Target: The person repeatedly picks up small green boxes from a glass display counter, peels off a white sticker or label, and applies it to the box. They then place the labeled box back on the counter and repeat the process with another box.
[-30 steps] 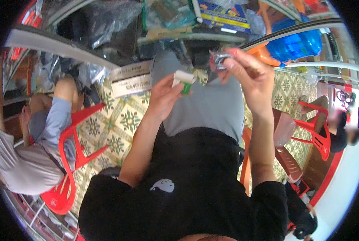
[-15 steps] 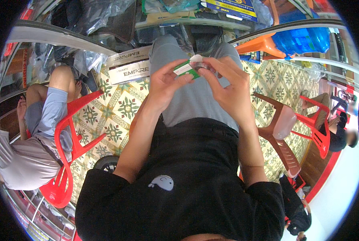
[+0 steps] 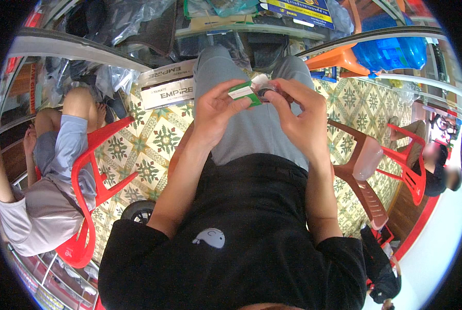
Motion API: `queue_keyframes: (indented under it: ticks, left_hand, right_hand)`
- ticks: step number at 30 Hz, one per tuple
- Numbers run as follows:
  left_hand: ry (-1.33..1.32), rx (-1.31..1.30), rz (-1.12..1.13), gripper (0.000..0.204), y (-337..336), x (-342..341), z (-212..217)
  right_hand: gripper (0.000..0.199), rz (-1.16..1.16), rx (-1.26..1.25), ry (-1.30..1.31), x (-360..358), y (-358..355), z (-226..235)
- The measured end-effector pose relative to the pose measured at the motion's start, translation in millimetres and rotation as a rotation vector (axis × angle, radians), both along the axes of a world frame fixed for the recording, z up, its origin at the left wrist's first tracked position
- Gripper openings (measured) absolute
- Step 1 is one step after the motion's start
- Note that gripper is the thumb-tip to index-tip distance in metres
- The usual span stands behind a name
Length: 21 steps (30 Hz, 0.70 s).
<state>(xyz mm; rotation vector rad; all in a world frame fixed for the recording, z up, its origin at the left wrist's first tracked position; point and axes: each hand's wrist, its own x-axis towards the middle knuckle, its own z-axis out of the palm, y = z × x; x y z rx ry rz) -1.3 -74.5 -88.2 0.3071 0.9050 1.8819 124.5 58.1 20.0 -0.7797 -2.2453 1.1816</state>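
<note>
Above my lap, my left hand (image 3: 214,111) is closed around a small green-and-white cardboard box (image 3: 244,95), thumb along its near side. The box's white end flap stands open toward the right. At that open end, my right hand (image 3: 303,114) pinches a small dark, round-looking part (image 3: 265,93), partly wrapped in what looks like clear plastic. Fingers cover much of this part, so its exact kind does not show. Whether any of it still sits inside the box, I cannot tell.
Long white cartons (image 3: 166,95) lie on the tiled floor beyond my left arm. Glass display cases (image 3: 251,30) stand ahead. A person (image 3: 40,212) sits at left by a red plastic chair (image 3: 81,191). A brown chair (image 3: 357,160) and a blue water bottle (image 3: 391,53) are at right.
Both hands and the box have shifted slightly right. The dark part at the box's open end shows more clearly, and the flap has turned a little.
</note>
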Motion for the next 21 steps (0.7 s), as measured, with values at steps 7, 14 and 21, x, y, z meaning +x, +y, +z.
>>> queue_keyframes:
  ticks: [7,14,21]
  left_hand:
    - [-0.005,0.002,0.011,0.046,0.1,1.5,-0.5]
    - [0.015,-0.003,0.019,0.045,-0.2,2.2,0.1]
    - [0.089,-0.020,-0.023,0.044,0.4,0.6,0.7]
  right_hand:
    - [0.016,0.009,0.000,0.002,2.5,-0.9,3.0]
    - [0.019,-0.077,-0.009,0.065,-2.2,-9.0,-10.3]
    - [0.023,-0.076,-0.094,0.025,-3.0,-12.3,-7.4]
